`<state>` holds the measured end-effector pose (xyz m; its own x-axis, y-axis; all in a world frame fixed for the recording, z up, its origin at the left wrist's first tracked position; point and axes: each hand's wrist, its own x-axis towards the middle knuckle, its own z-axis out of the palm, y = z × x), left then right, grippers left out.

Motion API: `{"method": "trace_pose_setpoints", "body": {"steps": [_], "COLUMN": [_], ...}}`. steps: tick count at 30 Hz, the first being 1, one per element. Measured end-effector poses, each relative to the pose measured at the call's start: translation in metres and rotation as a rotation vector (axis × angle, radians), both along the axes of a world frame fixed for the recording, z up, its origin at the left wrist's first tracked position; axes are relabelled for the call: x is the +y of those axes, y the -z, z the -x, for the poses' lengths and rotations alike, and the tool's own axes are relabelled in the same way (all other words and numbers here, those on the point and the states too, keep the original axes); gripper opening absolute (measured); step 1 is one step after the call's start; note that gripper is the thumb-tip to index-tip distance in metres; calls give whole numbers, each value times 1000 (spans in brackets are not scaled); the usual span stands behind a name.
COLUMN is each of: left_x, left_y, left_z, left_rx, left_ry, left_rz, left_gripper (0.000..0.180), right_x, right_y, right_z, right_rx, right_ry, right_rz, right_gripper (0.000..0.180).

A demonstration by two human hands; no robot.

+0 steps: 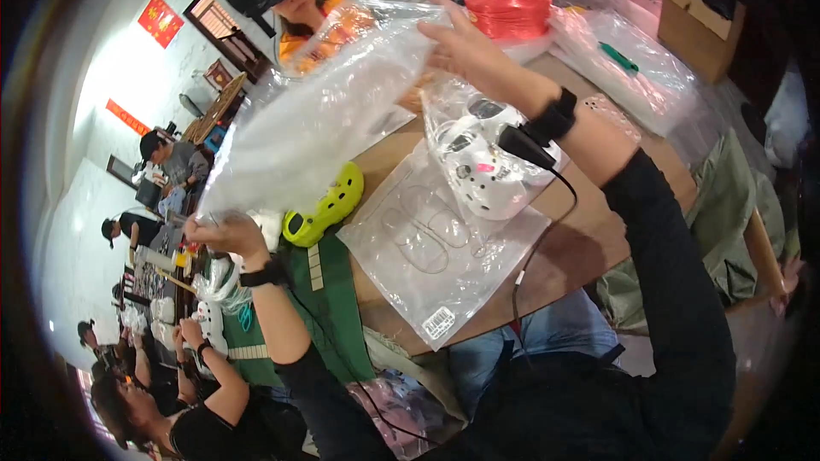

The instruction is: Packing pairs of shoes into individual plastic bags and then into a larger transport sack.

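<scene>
Both hands stretched a clear plastic bag [316,111]: left hand [224,235] pinching one end, right hand [465,47] gripping the other; bagging a white clog [487,175] seemed next.

Wood table [589,239] w/ flat bag [436,256], clog [329,205]

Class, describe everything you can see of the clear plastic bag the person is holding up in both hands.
The clear plastic bag is thin, glossy, crinkled film, see-through and apparently empty. It is stretched slantwise in the air above the wooden table. The left hand pinches its lower corner; the right hand grips its upper end. Below it lie a lime-green clog and a white clog.
</scene>
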<state>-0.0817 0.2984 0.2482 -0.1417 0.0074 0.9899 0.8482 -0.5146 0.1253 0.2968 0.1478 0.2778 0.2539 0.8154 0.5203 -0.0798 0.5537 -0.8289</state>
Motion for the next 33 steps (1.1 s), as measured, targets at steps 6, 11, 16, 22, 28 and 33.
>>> {"method": "trace_pose_setpoints", "body": {"steps": [6, 11, 16, 22, 28, 33], "left_x": [57, 81, 75, 11, -170, -244], "left_y": [5, 72, 114, 125, 122, 160], "left_z": [-99, -138, -140, -147, -120, -72], "left_rx": [492, 831, 895, 1068, 1336, 1197], "left_ry": [20, 87, 195, 163, 363, 391], "left_rz": [-244, 354, 926, 843, 1413, 1132], "left_gripper": [35, 60, 71, 66, 57, 67], "right_x": [-7, -25, -36, -20, -5, 2], "right_y": [19, 76, 92, 129, 129, 125], "right_z": [-36, -70, -62, -43, -30, -15], "right_rx": [-93, -226, -491, -1392, -1404, -1468], "right_ry": [336, 341, 110, 316, 333, 448], "right_rz": [34, 256, 573, 281, 622, 702], "right_gripper": [61, 54, 48, 68, 76, 82]}}
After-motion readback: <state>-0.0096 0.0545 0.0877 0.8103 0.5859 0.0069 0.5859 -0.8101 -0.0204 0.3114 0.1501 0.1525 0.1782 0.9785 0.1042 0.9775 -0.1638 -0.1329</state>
